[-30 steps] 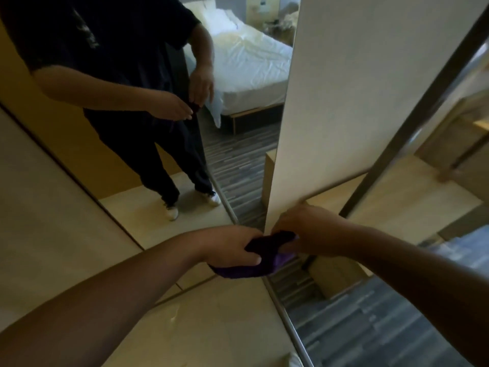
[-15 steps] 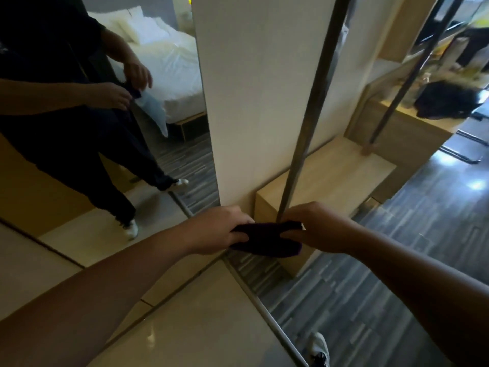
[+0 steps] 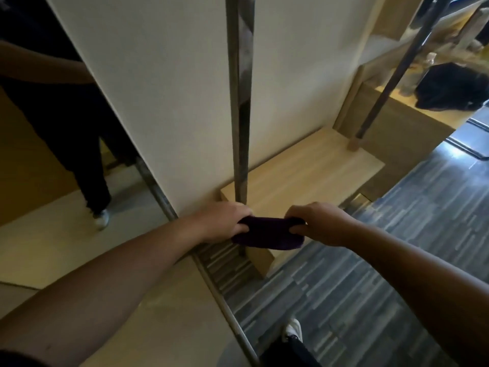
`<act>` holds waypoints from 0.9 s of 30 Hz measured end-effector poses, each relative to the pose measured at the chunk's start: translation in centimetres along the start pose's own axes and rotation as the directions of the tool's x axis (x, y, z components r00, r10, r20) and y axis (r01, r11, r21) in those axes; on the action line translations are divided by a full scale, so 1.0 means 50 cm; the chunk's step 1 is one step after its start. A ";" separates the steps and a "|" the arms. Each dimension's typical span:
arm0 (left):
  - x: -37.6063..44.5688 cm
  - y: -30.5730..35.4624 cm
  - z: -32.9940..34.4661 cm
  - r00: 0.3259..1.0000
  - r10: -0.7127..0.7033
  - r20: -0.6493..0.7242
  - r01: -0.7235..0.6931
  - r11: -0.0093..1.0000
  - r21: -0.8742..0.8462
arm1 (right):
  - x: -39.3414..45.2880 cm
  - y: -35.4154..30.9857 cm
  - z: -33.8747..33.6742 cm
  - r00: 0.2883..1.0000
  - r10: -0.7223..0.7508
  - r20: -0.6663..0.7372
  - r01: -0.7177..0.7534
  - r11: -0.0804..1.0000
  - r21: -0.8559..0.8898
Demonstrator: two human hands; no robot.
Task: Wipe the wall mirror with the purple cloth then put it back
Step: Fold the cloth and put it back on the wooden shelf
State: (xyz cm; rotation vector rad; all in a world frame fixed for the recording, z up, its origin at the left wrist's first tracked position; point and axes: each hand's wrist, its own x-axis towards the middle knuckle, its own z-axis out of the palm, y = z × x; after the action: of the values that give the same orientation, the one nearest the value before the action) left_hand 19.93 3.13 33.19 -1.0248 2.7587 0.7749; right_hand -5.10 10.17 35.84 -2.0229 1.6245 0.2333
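Both hands hold a dark purple folded cloth (image 3: pixel 267 233) stretched flat between them, in the air above the front corner of a low light wooden bench (image 3: pixel 304 176). The left hand (image 3: pixel 225 221) grips the cloth's left end, fingers curled over the top and thumb tucked underneath. The right hand (image 3: pixel 317 223) pinches the right end the same way, fingers closed tight on the fabric. A tall metal pole (image 3: pixel 239 102) rises from the bench's near corner just behind the left hand. The wall mirror (image 3: pixel 39 168) fills the left side, reflecting dark trousers and 1 white shoe. A grey striped floor (image 3: pixel 370 260) lies under the right forearm.
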 end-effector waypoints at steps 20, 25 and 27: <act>0.530 -0.153 0.341 0.959 -0.265 -0.105 0.276 0.955 0.105 | 0.463 0.449 0.214 0.997 0.078 0.006 -0.078 0.997 0.001; 0.574 -0.207 0.444 0.946 -0.137 -0.294 0.232 0.920 0.317 | 0.524 0.486 0.334 0.937 -0.033 -0.348 -0.004 0.995 -0.103; 0.572 -0.226 0.498 0.949 -0.111 -0.294 0.209 0.922 0.325 | 0.532 0.496 0.404 0.934 -0.112 -0.339 0.062 0.986 -0.156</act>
State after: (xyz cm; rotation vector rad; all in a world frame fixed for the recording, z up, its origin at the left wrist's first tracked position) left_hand 3.06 -8.57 -0.64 -1.3372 2.8286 0.1092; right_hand -17.77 -5.85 -0.41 -2.3449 1.7602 -0.0476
